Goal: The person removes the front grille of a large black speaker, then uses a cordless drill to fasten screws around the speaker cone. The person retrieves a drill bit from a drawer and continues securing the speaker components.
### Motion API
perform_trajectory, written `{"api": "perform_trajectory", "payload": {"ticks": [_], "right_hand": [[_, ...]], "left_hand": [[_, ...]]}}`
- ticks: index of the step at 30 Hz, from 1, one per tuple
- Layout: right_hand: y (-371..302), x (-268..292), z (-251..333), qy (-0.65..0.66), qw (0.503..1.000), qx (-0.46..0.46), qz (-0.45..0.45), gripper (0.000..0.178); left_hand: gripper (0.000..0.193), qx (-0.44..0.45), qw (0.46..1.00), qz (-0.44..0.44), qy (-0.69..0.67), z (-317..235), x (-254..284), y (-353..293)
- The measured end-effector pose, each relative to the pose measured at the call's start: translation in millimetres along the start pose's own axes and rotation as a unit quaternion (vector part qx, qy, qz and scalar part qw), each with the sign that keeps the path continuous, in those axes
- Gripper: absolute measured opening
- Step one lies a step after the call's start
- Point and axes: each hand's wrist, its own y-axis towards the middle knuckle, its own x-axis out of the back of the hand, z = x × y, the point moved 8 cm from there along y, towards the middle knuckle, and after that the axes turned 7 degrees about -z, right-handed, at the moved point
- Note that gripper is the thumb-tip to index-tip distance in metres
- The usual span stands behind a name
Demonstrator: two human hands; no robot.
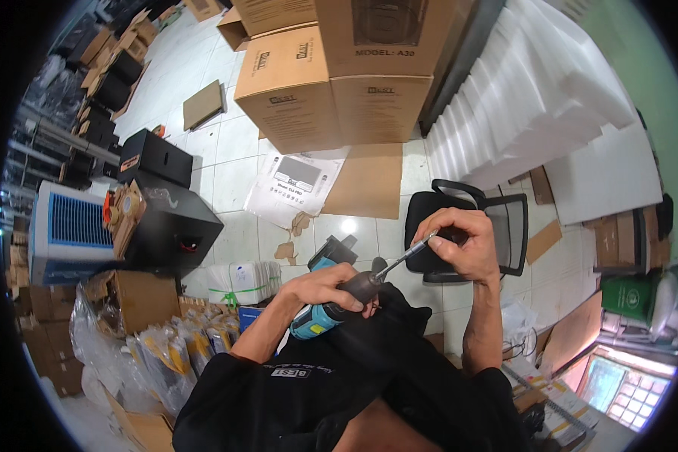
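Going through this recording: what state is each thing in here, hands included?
Left hand: closed around the drill.
Right hand: fingers pinching the silver bit.
Drill: held; running or stopped, cannot tell.
Silver bit: one end at the drill's nose.
Black chair: unoccupied.
Brown cardboard sheet: lying flat.
White stack: bound with green strap.

Left hand [320, 290] holds blue-black drill [360, 288]; right hand [467, 245] pinches silver rod [405, 257] toward two o'clock; brown cartons [294, 94] at twelve o'clock.
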Motion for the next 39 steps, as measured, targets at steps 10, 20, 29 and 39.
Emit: {"api": "perform_trajectory", "payload": {"ticks": [10, 20, 29, 39], "right_hand": [[14, -18, 1, -0.015, 0.997, 0.046, 0.067, 0.014], [43, -63, -10, 0.12, 0.986, -0.007, 0.114, 0.012], [107, -143, -29, 0.216, 0.958, -0.094, 0.164, 0.01], [233, -273, -52, 0.188, 0.965, -0.113, 0.147, 0.009]], "left_hand": [[0.029, -0.025, 0.995, -0.091, -0.022, 3, -1, -15], [0.041, -0.038, 0.979, -0.19, -0.059, 7, 10, -43], [0.036, -0.092, 0.967, -0.23, -0.055, 0, 73, -85], [0.028, -0.13, 0.942, -0.287, -0.116, -32, 209, -163]]}}
